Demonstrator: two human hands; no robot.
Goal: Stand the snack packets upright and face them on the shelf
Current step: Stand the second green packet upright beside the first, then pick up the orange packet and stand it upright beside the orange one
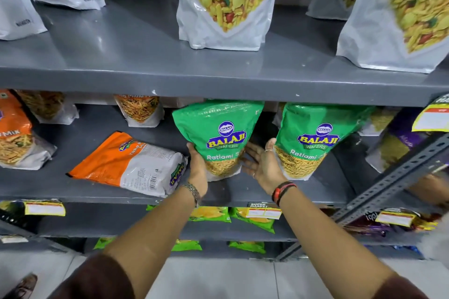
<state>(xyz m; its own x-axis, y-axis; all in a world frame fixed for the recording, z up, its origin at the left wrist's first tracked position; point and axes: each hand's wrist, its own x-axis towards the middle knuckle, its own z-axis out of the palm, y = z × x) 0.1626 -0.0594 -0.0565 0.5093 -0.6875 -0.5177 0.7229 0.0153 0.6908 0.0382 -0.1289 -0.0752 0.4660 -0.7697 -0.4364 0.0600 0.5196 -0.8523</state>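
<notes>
Upright green Balaji packet point(217, 133) sits between both hands: left hand point(198, 167) grips its nine o'clock edge, right hand point(263, 167) spread wide at three o'clock.

Both bare forearms reach forward and up, sleeves pushed back near the elbows. The left hand point(198, 167) curls its fingers in a grasp, thumb up. The right hand point(263, 167) is spread flat, palm leftward, fingers extended.

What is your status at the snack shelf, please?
Left hand and right hand flank upright green packet. Orange packet lies flat alongside.
</notes>
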